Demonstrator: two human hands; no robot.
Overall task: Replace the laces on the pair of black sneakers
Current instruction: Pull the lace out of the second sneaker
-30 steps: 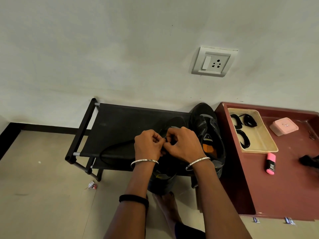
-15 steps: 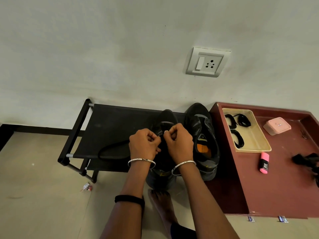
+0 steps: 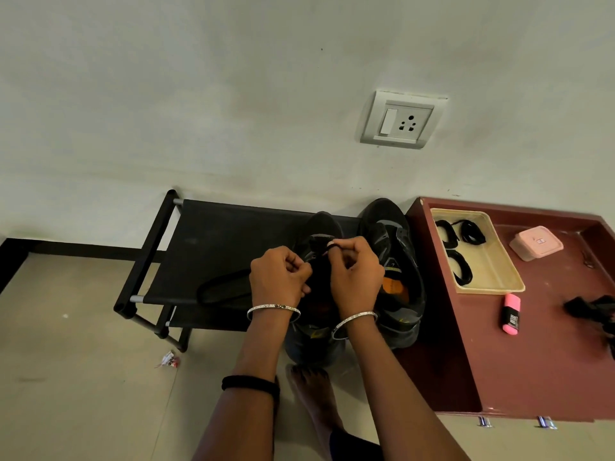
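item 1: worked sneaker (image 3: 322,227), black, centre of the frame, on the right end of a black fabric shoe rack (image 3: 213,241), toe towards the wall, heel over the rack's front edge. mostly hidden by both hands.

item 2: second sneaker (image 3: 396,257), black with an orange insole, just beside item 1 on its right, against the maroon cabinet (image 3: 532,367).

item 3: black lace (image 3: 219,289), a slack loop lying on the rack left of centre and running under the left hand.

left hand (image 3: 279,277): fingers curled tight, thumb and forefinger pinching the black lace at the sneaker's eyelets. silver bangle and a black band on that arm.

right hand (image 3: 357,277): fingers curled, a turn of the black lace hooked round the raised forefinger above the tongue. silver bangle.

item 4: cream tray (image 3: 506,287) on the cabinet, right of the frame, holding 3 coiled spare laces (image 3: 471,231).

item 5: pink box (image 3: 535,242), right of the tray; pink highlighter (image 3: 511,314), below it.

item 6: wall socket (image 3: 402,119), upper centre right.

item 7: bare foot (image 3: 312,390) on the floor, lower centre; crumpled wrapper (image 3: 169,359), lower left.
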